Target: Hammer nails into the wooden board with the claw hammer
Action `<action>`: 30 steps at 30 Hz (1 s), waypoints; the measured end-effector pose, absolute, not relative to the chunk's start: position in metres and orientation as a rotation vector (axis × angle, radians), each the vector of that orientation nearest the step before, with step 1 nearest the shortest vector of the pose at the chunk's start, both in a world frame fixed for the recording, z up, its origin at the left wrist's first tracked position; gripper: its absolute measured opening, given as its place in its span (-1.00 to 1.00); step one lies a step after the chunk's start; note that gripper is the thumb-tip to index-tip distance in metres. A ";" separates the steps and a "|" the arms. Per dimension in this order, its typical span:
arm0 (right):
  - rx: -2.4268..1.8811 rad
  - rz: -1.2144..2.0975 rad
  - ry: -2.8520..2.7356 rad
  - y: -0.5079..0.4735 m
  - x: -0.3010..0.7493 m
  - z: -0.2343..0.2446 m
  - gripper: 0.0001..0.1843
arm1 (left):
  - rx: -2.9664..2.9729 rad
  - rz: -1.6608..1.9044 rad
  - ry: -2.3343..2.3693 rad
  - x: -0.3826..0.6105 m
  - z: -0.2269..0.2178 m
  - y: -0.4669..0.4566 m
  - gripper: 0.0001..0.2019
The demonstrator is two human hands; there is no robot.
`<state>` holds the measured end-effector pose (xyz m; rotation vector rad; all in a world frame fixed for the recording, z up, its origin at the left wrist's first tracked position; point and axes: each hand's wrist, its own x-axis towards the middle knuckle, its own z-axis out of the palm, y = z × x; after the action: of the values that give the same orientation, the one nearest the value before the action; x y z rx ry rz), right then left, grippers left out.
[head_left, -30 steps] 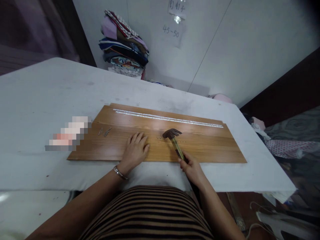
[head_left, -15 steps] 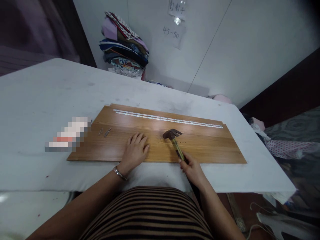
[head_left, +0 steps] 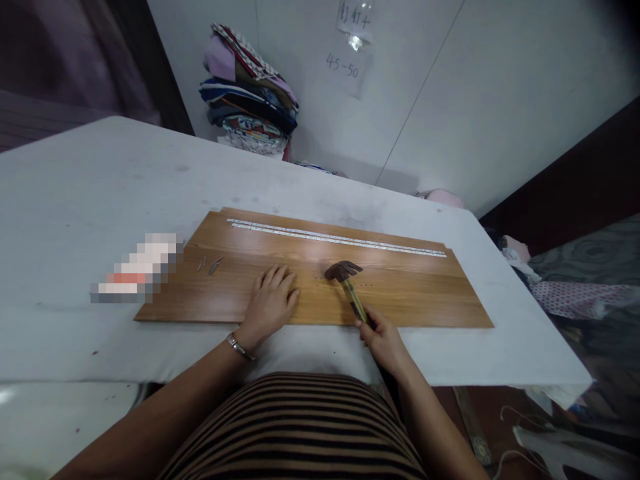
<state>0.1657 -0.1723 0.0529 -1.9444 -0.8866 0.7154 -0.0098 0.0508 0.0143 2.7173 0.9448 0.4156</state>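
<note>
My right hand is wrapped round the handle of a claw hammer. The hammer's rusty head is over the middle of a brown wooden board, claw pointing right; whether it touches the wood I cannot tell. Small dark dots in a row, perhaps nail heads or holes, show on both sides of the head. Flat on the board, fingers stretched out, lies my left hand, to the left of the hammer. Several loose nails lie near the board's left end.
Two white strips run along the board's far side. A blurred-out object lies left of the board on the white-covered table. Folded cloth is stacked against the wall, which carries paper signs. A white stool stands below right.
The hammer head has shifted very slightly left and down. My left hand, the board and the nails stay where they were.
</note>
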 end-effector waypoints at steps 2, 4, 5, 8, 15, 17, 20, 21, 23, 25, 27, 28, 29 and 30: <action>-1.945 0.716 -0.892 -0.172 0.166 0.055 -0.52 | 2.705 0.419 0.948 -0.010 0.014 0.051 -0.54; -1.939 0.712 -0.898 -0.172 0.166 0.057 -0.53 | 2.698 0.431 0.950 -0.010 0.014 0.051 -0.55; -1.937 0.710 -0.899 -0.172 0.166 0.058 -0.52 | 2.698 0.439 0.949 -0.010 0.014 0.051 -0.56; -1.938 0.709 -0.892 -0.172 0.167 0.058 -0.51 | 2.712 0.443 0.951 -0.010 0.014 0.050 -0.56; -1.934 0.707 -0.901 -0.173 0.167 0.060 -0.48 | 2.731 0.402 0.955 -0.009 0.016 0.050 -0.55; -1.934 0.704 -0.907 -0.173 0.166 0.060 -0.49 | 2.725 0.407 0.953 -0.009 0.016 0.050 -0.55; -1.941 0.703 -0.903 -0.173 0.166 0.057 -0.50 | 2.718 0.414 0.954 -0.009 0.016 0.050 -0.55; -1.943 0.706 -0.900 -0.173 0.166 0.056 -0.51 | 2.715 0.411 0.956 -0.009 0.017 0.050 -0.55; -1.946 0.711 -0.897 -0.173 0.166 0.054 -0.51 | 2.711 0.402 0.958 -0.009 0.017 0.050 -0.55; -1.945 0.714 -0.897 -0.173 0.167 0.053 -0.51 | 2.710 0.394 0.956 -0.009 0.018 0.050 -0.54; -1.946 0.718 -0.897 -0.172 0.167 0.053 -0.50 | 2.712 0.395 0.950 -0.009 0.017 0.050 -0.53; -1.948 0.722 -0.896 -0.172 0.167 0.053 -0.49 | 2.711 0.402 0.946 -0.010 0.017 0.050 -0.53; -1.950 0.726 -0.895 -0.173 0.167 0.054 -0.48 | 2.708 0.413 0.942 -0.010 0.016 0.050 -0.54; -1.951 0.728 -0.892 -0.173 0.167 0.055 -0.47 | 2.705 0.425 0.938 -0.010 0.016 0.050 -0.55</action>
<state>0.1667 -0.1727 0.0551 -1.9507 -0.8920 0.7280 -0.0098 0.0504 0.0161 2.7046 0.9378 0.4250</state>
